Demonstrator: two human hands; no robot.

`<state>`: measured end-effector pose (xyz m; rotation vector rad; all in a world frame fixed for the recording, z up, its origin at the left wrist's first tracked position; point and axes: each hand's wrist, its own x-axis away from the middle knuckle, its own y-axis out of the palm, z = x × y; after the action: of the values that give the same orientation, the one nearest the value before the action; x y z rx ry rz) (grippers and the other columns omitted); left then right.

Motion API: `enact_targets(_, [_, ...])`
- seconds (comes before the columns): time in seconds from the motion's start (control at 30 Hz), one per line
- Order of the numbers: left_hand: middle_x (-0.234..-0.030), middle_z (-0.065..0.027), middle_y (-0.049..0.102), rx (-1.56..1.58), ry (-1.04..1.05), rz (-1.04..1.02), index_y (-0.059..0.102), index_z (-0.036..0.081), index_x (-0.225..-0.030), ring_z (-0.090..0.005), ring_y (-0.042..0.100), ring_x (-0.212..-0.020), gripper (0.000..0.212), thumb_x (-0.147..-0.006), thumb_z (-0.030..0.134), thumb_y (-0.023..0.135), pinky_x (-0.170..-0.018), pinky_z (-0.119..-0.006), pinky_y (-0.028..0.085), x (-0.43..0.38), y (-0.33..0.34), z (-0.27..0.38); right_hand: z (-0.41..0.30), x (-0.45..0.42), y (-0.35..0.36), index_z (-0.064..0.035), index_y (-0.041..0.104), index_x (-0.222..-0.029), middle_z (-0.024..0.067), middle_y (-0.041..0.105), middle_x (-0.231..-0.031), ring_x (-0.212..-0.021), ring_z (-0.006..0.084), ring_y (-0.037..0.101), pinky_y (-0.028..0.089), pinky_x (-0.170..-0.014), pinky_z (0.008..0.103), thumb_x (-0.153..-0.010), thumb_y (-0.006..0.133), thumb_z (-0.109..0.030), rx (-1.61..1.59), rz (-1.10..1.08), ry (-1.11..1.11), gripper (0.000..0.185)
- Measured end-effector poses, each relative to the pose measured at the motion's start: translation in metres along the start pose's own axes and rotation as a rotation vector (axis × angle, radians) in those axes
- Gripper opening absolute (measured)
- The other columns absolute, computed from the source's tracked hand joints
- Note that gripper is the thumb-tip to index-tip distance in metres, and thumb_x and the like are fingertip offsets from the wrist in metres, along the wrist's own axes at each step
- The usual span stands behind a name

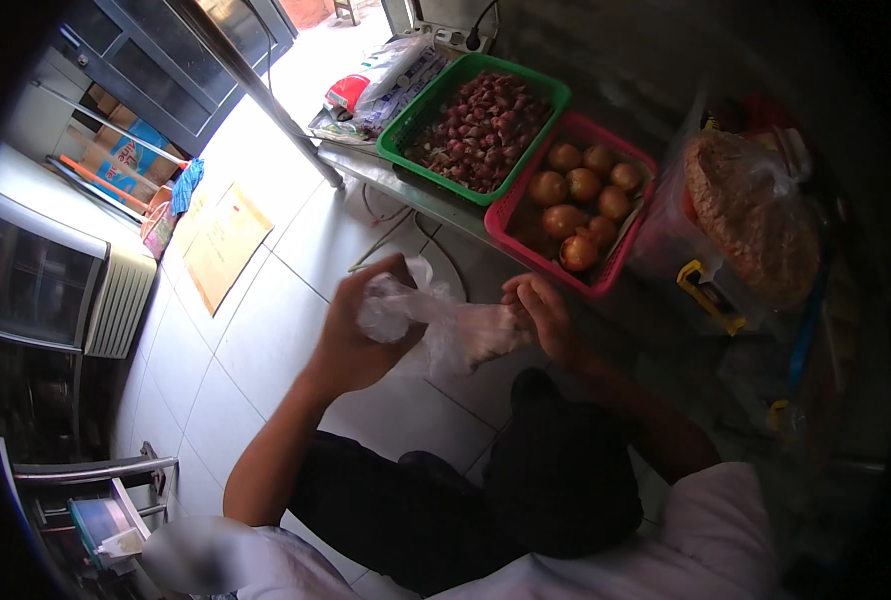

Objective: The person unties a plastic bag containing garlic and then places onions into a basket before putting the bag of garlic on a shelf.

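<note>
A clear plastic bag (483,334) with pale contents, blurred, stretches between my hands above the floor. My left hand (355,334) is closed around the bunched upper part of the bag, and loose plastic shows within the curl of its fingers. At the filled end, my right hand (550,319) has its fingers bent beside the bag; whether they grip it is unclear. Past my hands, a pink basket (496,227) holds several brown onions (584,185). Next to it, a green basket (390,145) is filled with small red shallots (483,124).
The baskets rest on a low metal shelf (423,202). To the right are a plastic container (723,285) with yellow clips and a bulging bag (753,217). Flattened cardboard (228,240) lies on the tiled floor (265,337). A metal pole (265,94) stands ahead; cables (445,255) trail below the shelf.
</note>
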<state>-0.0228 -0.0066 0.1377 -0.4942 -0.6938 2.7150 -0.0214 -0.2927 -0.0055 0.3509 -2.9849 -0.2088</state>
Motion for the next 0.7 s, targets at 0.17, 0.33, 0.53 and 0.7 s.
enact_targets(0.17, [-0.121,-0.0107,0.069,-0.119,0.057,0.025,0.055,0.001,-0.140,-0.0215,0.069,-0.111,0.071,-0.078,0.008,0.088,-0.099,-0.038,0.055,-0.039,-0.036,0.076,0.053,-0.005,-0.019,-0.0088,0.050,-0.144,0.0164,0.060,-0.134,-0.119,0.0286,0.061,0.052,-0.095,0.0401,-0.103,0.049,-0.064,-0.268,-0.020,0.432,0.069])
enact_targets(0.33, [-0.121,-0.0121,0.070,-0.068,0.156,0.128,0.055,0.000,-0.141,-0.0248,0.070,-0.110,0.076,-0.074,0.008,0.089,-0.100,-0.041,0.056,-0.064,-0.045,0.120,-0.001,-0.027,0.030,-0.0121,0.030,-0.163,0.0262,0.043,-0.158,-0.140,0.0467,0.049,0.050,-0.102,0.0571,-0.085,0.041,-0.092,-1.000,-0.803,0.706,0.112])
enact_targets(0.53, [-0.123,-0.0124,0.067,-0.241,0.238,0.312,0.050,0.001,-0.139,-0.0244,0.066,-0.112,0.079,-0.069,0.006,0.087,-0.099,-0.040,0.054,-0.065,-0.077,0.088,-0.074,-0.059,0.059,-0.0187,0.052,-0.147,0.0122,0.066,-0.123,-0.098,0.0253,0.070,0.057,-0.068,0.0354,-0.091,0.055,-0.078,-1.057,-0.722,0.486,0.081])
enact_targets(0.7, [-0.104,-0.0099,0.072,-0.141,0.248,0.330,0.070,0.002,-0.110,-0.0216,0.070,-0.093,0.042,-0.071,0.001,0.085,-0.087,-0.036,0.055,-0.089,-0.078,0.081,-0.087,-0.104,0.014,-0.0200,0.064,-0.122,-0.0027,0.065,-0.096,-0.076,0.0102,0.064,0.050,-0.056,0.0274,-0.094,0.070,-0.048,-0.993,-0.318,0.334,0.040])
